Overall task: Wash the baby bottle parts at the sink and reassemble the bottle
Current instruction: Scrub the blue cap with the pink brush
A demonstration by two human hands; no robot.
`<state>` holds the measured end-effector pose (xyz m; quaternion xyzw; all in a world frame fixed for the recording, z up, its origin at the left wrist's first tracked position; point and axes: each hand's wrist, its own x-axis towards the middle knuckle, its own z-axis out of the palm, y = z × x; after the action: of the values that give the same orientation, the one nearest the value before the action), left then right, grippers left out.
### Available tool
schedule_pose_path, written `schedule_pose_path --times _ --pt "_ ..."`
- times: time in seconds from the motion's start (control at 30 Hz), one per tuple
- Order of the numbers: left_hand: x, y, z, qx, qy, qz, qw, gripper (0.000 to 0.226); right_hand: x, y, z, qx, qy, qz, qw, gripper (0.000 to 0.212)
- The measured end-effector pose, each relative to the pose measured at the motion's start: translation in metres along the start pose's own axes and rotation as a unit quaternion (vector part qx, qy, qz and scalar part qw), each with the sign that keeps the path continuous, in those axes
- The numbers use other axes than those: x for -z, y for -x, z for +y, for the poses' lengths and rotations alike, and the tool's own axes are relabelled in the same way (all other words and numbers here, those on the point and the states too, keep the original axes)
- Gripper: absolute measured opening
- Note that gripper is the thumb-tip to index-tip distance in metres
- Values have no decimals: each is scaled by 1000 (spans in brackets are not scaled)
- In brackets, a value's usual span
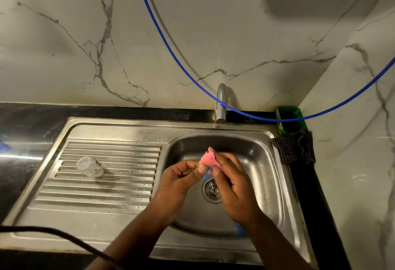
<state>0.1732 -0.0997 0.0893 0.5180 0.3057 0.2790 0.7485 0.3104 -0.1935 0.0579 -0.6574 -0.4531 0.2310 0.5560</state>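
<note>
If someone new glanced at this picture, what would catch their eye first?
Probably the pink sponge held by both hands, left hand and right hand, over the sink basin. Next, the blue hose sweeping across the marble wall, then the clear bottle lying on the drainboard at left.

I have both hands over the sink basin, and the right hand grips a scrubbing pad, with the left hand touching the pad from the left. Directly below the grip lies the drain. Behind the grip, at the sink's back edge, stands the tap. Left of the grip, on the ribbed drainboard, a bottle part lies on its side. Right of the grip, past the basin rim, a cloth lies on the counter, and a soap tray sits behind it in the corner.
</note>
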Motion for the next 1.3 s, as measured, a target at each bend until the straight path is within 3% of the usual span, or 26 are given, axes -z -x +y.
schedule_pose_path --times 0.1,0.2,0.3,0.5,0.63,0.77,0.87,1.0,1.07,1.17,1.23,1.3 --pt "4 0 -1 -8 -4 22 1000 18 2 -6 -2 -57 -47 3 997 36" --pt "7 1 1 -27 8 29 999 12 1 -3 -11 -2 -22 0 1000 36" --pt "4 7 1 -42 5 14 999 7 -2 -9 -7 -79 -66 4 995 28" --pt "4 6 4 -53 36 20 998 20 -3 -2 -21 -126 -180 3 976 32" --pt "4 4 -3 -91 13 25 995 12 0 0 -29 -198 -244 21 949 38" --pt "5 3 -4 -84 -97 -5 992 6 3 -1 -28 -127 -169 24 977 33" --pt "2 6 0 -7 -62 -20 998 21 4 -2 -18 -77 -85 31 993 38" --pt "6 3 -1 -5 -73 -1 997 31 3 1 -17 29 58 9 998 31" --pt "8 3 -3 -5 -90 -2 996 28 6 -1 -13 5 60 9 998 27" --pt "10 2 -9 -45 -193 0 980 12 10 -5 -15 -98 -24 -24 995 33" --pt "13 -1 -14 -65 -243 35 967 6 10 1 -21 -40 54 -44 997 32" --pt "15 -1 -14 -56 -218 66 972 6 9 6 -23 41 139 -57 988 26"
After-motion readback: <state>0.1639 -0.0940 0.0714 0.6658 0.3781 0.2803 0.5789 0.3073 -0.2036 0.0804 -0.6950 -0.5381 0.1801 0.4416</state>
